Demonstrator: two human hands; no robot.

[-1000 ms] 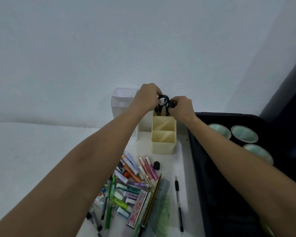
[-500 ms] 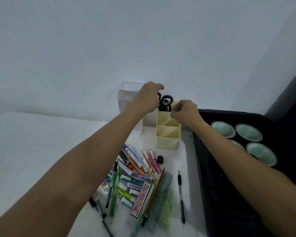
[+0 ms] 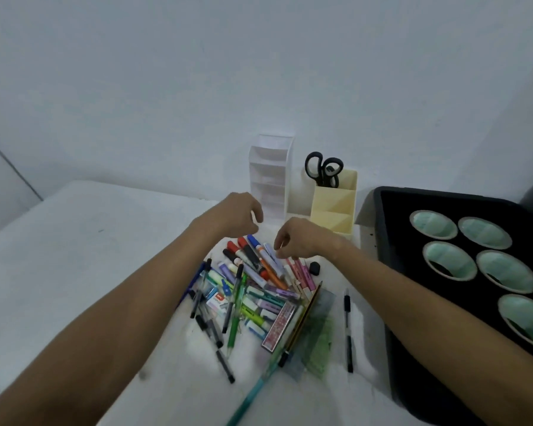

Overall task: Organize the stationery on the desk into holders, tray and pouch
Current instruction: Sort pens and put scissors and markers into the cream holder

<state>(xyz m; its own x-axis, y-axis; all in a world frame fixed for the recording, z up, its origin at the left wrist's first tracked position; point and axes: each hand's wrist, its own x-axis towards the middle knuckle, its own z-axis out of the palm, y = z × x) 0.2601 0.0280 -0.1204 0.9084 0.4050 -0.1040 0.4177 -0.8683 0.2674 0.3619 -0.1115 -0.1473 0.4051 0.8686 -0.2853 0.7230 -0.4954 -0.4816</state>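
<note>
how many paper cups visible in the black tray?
5, all in the black tray at right: two in the far row, two in the middle, one nearest, cut off by the frame edge. More may lie out of view.

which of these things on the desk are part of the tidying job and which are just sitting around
Job: scissors in the yellow holder; white holder; marker pile; black pen; pencil; ruler.
Lying about: black tray; green paper bowls.

Bare desk point(image 3: 83, 256) lies open to the left of the heap of pens point(image 3: 253, 290), while on the right the black tray point(image 3: 391, 272) hems it in, and behind it the white holder point(image 3: 270, 176) and yellow holder point(image 3: 334, 210) stand against the wall.
</note>
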